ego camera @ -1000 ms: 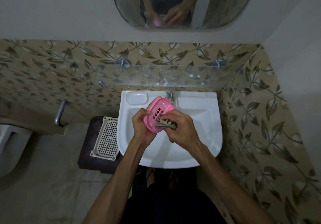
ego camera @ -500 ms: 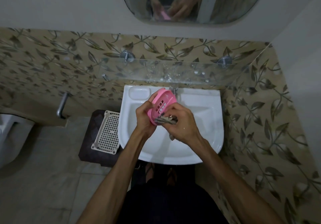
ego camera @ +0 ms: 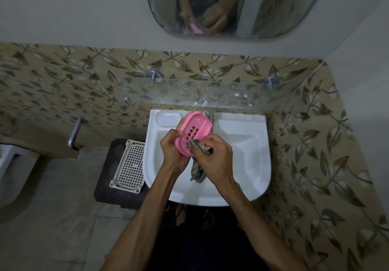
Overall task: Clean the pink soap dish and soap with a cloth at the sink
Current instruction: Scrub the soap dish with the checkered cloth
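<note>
Pink soap dish [ego camera: 192, 134], gripped by left hand [ego camera: 171, 152], gets wiped; right hand [ego camera: 214, 155] pinches cloth [ego camera: 197, 172]. Next, probably the soap, unseen.

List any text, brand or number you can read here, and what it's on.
None readable.
Soap dish: plain pink with slots, no marking visible.
Cloth: patterned, no lettering.
Sink, basket, mirror, wall tiles: no text visible.
</note>
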Available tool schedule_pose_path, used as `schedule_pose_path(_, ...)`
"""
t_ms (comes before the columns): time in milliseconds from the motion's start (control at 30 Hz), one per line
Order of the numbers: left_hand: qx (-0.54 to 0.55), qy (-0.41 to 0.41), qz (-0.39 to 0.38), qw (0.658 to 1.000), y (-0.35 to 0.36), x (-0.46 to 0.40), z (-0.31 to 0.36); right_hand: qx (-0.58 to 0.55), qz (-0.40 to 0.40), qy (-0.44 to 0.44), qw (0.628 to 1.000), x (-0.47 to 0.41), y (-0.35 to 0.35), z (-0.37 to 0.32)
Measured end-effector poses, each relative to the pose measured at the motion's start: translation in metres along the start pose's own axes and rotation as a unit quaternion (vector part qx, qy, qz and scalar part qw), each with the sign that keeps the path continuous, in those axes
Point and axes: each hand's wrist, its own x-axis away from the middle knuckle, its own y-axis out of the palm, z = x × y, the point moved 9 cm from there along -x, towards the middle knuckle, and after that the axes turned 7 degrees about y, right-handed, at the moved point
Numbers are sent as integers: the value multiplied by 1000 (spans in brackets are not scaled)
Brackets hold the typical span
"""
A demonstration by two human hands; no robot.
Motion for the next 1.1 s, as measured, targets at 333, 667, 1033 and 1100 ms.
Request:
schedule_pose_path(333,-2,7,47,999,-9,-8,-2,31,-9,-17,999,-12,3,-4)
schedule_pose_path(667,18,-27,52,998,-12,-11,-10,41,-23,36,998,-19,10,6)
schedule_pose_path(1033,-3,-46,42,998,-22,-11,-9,-113,-44,202,972,-20,4,35)
schedule_pose_path(1100,22,-54,20,998,-18,-10,-11,-123,-45,207,969,-20,5,40)
